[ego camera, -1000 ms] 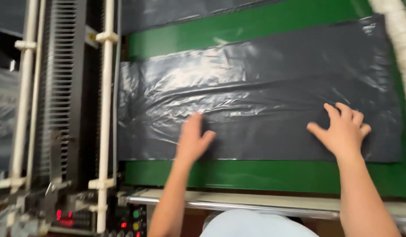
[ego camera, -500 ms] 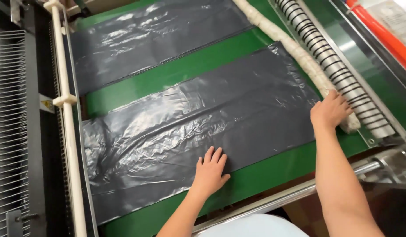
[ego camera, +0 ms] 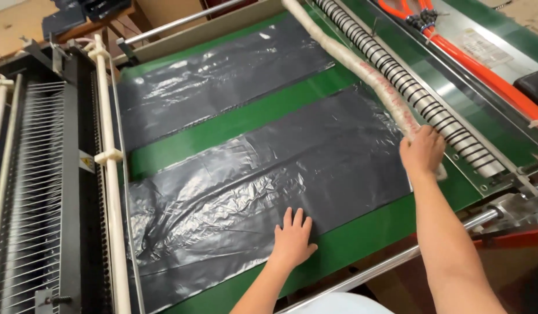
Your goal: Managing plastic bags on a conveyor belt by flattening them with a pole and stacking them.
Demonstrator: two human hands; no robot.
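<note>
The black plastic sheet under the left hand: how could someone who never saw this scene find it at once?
Start at the green conveyor belt. Two black plastic sheets lie across it. The one meant is the nearer sheet, with the flat left hand on its near edge and the right hand at its right end; the far sheet is untouched.

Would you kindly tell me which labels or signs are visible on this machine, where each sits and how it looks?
Warning sticker: left frame beside the white rail, small yellow and white rectangle.
Paper label: upper right machine bed near the orange hoses, pale rectangle with fine print.
</note>
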